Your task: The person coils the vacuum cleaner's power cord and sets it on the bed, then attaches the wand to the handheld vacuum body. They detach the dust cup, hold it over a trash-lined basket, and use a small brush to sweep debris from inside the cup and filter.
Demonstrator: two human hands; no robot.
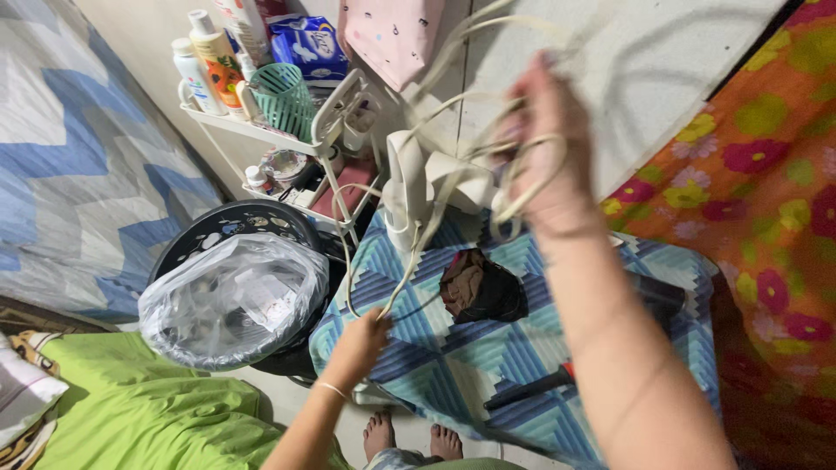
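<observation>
My right hand [547, 161] is raised in front of the camera and grips several loops of a cream-white cord [440, 187]. The cord runs down past a small white appliance [407, 187] standing on a cloth with blue and teal diamond patterns [522, 348]. Lower down, my left hand [359, 344] pinches the same cord at the cloth's near left edge. A dark crumpled cloth [479, 285] lies on the patterned cloth between my hands. My bare feet [411, 438] show on the floor below.
A black bin with a clear plastic liner [233, 296] stands left of the covered surface. Behind it a white rack [261, 130] holds bottles and a green basket [283, 97]. A dark tool with a red band [533, 387] lies on the cloth. Green bedding [139, 413] is at bottom left, floral fabric [766, 200] at right.
</observation>
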